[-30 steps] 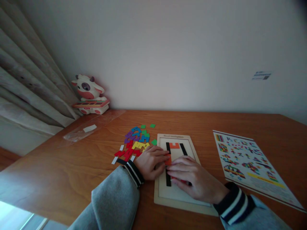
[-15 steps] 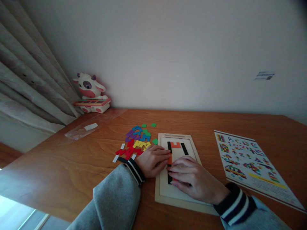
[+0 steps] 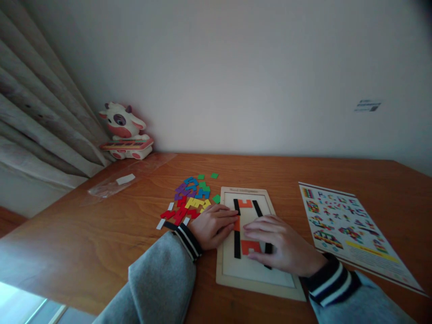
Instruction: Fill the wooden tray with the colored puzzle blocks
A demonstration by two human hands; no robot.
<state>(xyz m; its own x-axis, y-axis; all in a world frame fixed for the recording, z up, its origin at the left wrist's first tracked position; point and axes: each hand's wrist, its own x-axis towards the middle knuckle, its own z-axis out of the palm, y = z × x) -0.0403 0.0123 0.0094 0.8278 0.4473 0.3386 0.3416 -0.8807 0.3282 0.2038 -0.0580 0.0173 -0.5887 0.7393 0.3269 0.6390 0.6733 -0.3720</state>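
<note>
A wooden puzzle board (image 3: 225, 280) with a pale inner field lies in front of me. On it, black strips (image 3: 237, 246) and orange pieces form two long sides joined by an orange notched piece (image 3: 245, 204) at the top and another orange piece (image 3: 250, 247) lower down. My left hand (image 3: 213, 226) rests flat on the board's left edge, fingertips touching the left column. Over the right column hovers or rests my right hand (image 3: 280, 243), fingers apart, its thumb by the lower orange piece. Part of the right column is hidden beneath it.
Left of the board lies a loose heap of coloured pieces (image 3: 191, 202). A printed pattern sheet (image 3: 351, 225) is on the right. Farther left are a clear plastic bag (image 3: 104, 190) and a toy cow with a keyboard (image 3: 126, 132), near the curtain (image 3: 43, 103).
My right hand has lifted slightly and its fingers have drawn away from the left column, uncovering the lower orange piece and black strip. My left hand stays in place.
</note>
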